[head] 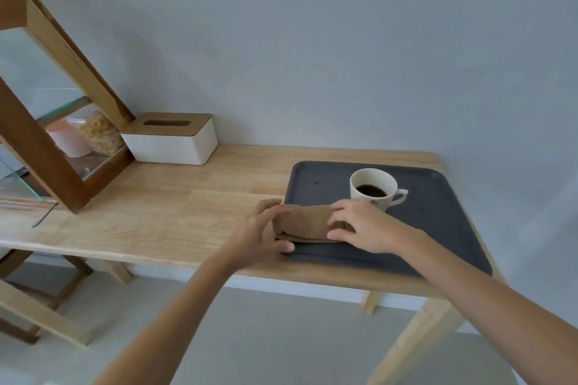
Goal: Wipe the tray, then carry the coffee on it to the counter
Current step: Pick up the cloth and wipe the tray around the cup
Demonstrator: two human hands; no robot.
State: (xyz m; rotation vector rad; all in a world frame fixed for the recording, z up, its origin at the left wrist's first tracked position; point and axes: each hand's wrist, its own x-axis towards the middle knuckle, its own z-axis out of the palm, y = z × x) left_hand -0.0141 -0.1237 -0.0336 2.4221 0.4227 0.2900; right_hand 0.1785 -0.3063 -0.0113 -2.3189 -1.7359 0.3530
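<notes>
So there's a dark grey tray (pixel 438 228) sitting at the right end of a light wooden table (pixel 175 212), and a white cup of black coffee (pixel 373 187) stands on the far half of it, handle pointing right. A folded brown cloth (pixel 305 223) lies on the tray's near left corner, partly hanging over the left rim.

Both hands are on that cloth. The left hand (pixel 261 233) is at its left end, fingers curled around the top of the fold and the thumb tucked under by the tray's edge, so it's pinching that end. The right hand (pixel 364 226) comes in from the right with fingers spread over the cloth's right end and the thumb low against the tray surface, gripping the fold from that side. The cloth runs between the two hands, and the right hand's knuckles sit just in front of the cup, very close, can't tell if they touch.

Further left on the table there's a white tissue box with a wooden lid (pixel 172 139) against the wall, and next to it a wood-and-glass cabinet (pixel 62 122) with a jar inside.
</notes>
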